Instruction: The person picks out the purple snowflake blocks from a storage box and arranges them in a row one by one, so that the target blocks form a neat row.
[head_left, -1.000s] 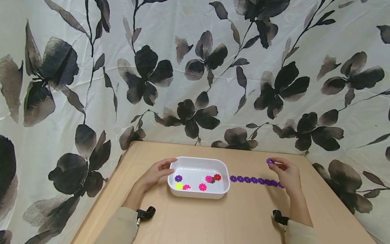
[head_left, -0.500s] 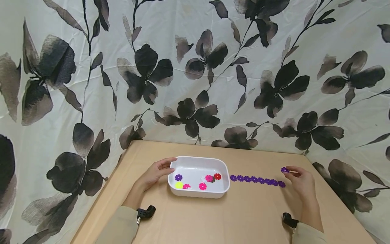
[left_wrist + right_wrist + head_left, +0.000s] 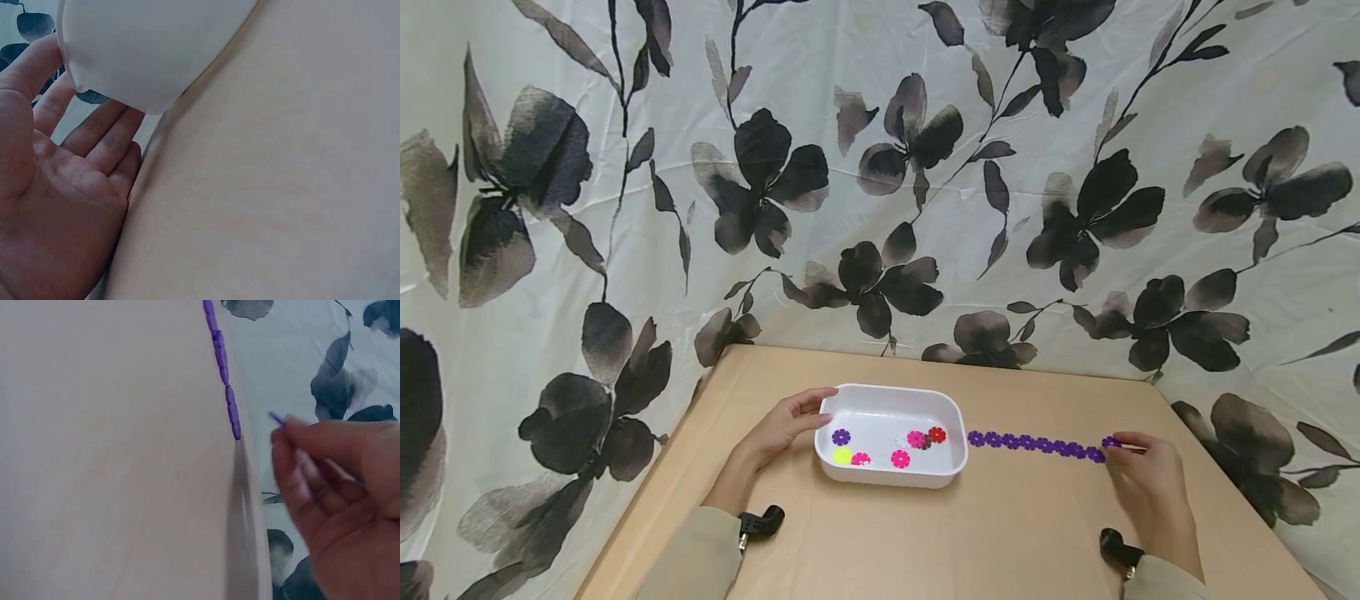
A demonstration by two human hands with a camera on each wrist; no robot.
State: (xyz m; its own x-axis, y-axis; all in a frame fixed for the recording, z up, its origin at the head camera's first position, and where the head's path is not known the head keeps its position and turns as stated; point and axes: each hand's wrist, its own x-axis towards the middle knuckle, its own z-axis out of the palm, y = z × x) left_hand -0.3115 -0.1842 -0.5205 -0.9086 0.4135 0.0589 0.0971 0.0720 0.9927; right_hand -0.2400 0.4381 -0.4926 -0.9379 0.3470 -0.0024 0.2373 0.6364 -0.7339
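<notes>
My right hand (image 3: 1152,479) pinches a purple flower-shaped disc (image 3: 1108,442) between thumb and forefinger. It is at the right end of a row of purple flower-shaped discs (image 3: 1026,442) on the table. In the right wrist view the held disc (image 3: 277,419) is seen edge-on and slightly blurred, apart from the row (image 3: 231,412). My left hand (image 3: 784,432) holds the left end of a white plastic tray (image 3: 887,478). The left wrist view shows thumb and fingers at the tray's rim, with some fingertips hidden behind it.
Inside the tray lie a purple disc (image 3: 841,437), a yellow one (image 3: 842,456), a red one (image 3: 937,435) and several pink ones. The wooden table (image 3: 1000,533) ends at the back against a floral cloth (image 3: 970,208).
My right hand has moved right and then down with the purple disc, from above the row to its right end. The left hand and tray have stayed in place.
</notes>
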